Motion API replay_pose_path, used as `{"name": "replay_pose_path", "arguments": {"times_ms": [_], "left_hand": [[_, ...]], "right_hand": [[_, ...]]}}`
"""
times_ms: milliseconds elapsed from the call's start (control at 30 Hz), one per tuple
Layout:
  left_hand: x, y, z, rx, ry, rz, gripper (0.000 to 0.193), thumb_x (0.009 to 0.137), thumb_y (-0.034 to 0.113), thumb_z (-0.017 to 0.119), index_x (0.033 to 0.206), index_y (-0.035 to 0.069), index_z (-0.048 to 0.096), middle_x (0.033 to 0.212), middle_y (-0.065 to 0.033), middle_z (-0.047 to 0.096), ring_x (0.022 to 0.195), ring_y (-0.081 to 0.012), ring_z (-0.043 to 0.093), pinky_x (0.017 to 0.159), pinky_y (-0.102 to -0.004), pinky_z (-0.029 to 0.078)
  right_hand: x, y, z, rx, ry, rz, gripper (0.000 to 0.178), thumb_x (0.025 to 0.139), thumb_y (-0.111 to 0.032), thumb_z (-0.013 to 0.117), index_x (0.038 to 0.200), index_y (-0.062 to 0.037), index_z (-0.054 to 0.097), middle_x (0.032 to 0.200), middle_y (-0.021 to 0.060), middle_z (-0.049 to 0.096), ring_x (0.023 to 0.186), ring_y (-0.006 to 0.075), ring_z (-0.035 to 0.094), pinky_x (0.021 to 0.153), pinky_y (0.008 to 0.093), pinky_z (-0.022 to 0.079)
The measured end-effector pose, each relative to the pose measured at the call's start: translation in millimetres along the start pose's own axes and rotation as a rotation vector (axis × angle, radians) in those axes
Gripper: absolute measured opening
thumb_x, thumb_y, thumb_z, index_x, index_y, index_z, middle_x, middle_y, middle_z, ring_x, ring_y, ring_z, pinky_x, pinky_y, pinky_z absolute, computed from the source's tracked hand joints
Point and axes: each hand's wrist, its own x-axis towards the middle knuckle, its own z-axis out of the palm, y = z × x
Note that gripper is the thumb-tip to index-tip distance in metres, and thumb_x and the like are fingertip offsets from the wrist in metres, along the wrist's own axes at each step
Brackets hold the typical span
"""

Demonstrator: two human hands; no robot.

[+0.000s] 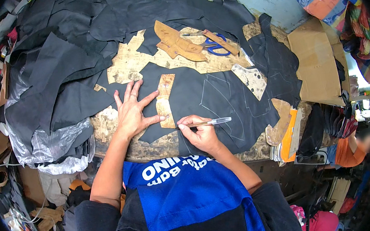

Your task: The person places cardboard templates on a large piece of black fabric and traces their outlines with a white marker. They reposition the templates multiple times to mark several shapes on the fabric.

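A sheet of black leather-like material (191, 87) lies in front of me, with pale outlines drawn on its right part. On it rests a narrow tan pattern piece (164, 106), bent slightly at the middle. My left hand (133, 112) lies spread on the sheet, its thumb on the lower part of the pattern piece and a fingertip near its left edge. In my right hand (199, 134) is a slim pen (217, 121) with a clear end, gripped between thumb and fingers. Its tip is close to the piece's lower right edge.
Beyond lie brown pattern pieces (179, 41) and blue-handled scissors (215, 45). A speckled pale template (252, 80) sits to the right, near stacked templates with an orange sheet (290, 138). Black material (59, 79) is heaped at left; a cardboard box (317, 61) stands right.
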Motion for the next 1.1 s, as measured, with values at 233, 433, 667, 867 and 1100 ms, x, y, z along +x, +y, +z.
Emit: {"name": "replay_pose_path", "arguments": {"times_ms": [233, 433, 667, 867, 1100], "left_hand": [[0.3, 0.8, -0.4, 0.016, -0.016, -0.002, 0.074, 0.054, 0.059, 0.077, 0.120, 0.029, 0.062, 0.144, -0.0155, 0.033, 0.138, -0.0349, 0.019, 0.106, -0.0645, 0.005], [2.3, 4.8, -4.5, 0.001, -0.041, -0.014, 0.076, 0.052, 0.058, 0.078, 0.120, 0.028, 0.062, 0.145, -0.0167, 0.031, 0.139, -0.0357, 0.017, 0.105, -0.0662, 0.004], [15.3, 29.4, -7.0, 0.047, -0.106, -0.024, 0.077, 0.052, 0.055, 0.079, 0.121, 0.027, 0.062, 0.148, -0.0213, 0.022, 0.141, -0.0359, 0.009, 0.103, -0.0691, 0.001], [31.1, 50.8, 7.3, 0.014, -0.127, 0.009, 0.079, 0.051, 0.056, 0.079, 0.122, 0.026, 0.061, 0.149, -0.0215, 0.021, 0.141, -0.0352, 0.008, 0.103, -0.0695, 0.003], [32.7, 51.1, 10.3, 0.002, -0.150, 0.001, 0.081, 0.050, 0.056, 0.080, 0.123, 0.025, 0.060, 0.149, -0.0210, 0.022, 0.141, -0.0360, 0.010, 0.103, -0.0703, 0.005]], "right_hand": [[5.7, -7.3, -1.8, -0.162, -0.074, -0.138, 0.008, 0.080, -0.004, 0.066, 0.079, 0.0012, 0.060, 0.081, 0.0140, 0.066, 0.073, 0.0206, 0.066, 0.065, 0.0285, 0.052], [2.1, -5.5, -9.5, -0.139, 0.027, -0.128, 0.004, 0.081, 0.002, 0.062, 0.078, 0.0031, 0.060, 0.082, 0.0143, 0.067, 0.073, 0.0192, 0.066, 0.063, 0.0271, 0.053], [0.7, 14.7, -54.7, 0.153, 0.518, 0.072, 0.008, 0.090, -0.003, 0.058, 0.089, 0.0041, 0.056, 0.080, 0.0093, 0.063, 0.071, 0.0131, 0.063, 0.073, 0.0291, 0.055], [-10.0, 29.6, -56.6, 0.214, 0.595, 0.095, 0.006, 0.089, -0.002, 0.059, 0.090, 0.0038, 0.056, 0.082, 0.0089, 0.062, 0.071, 0.0127, 0.062, 0.076, 0.0321, 0.057], [-8.1, 35.8, -53.4, 0.178, 0.588, 0.044, 0.008, 0.089, -0.003, 0.060, 0.092, 0.0039, 0.056, 0.079, 0.0063, 0.060, 0.071, 0.0108, 0.060, 0.076, 0.0309, 0.056]]}}
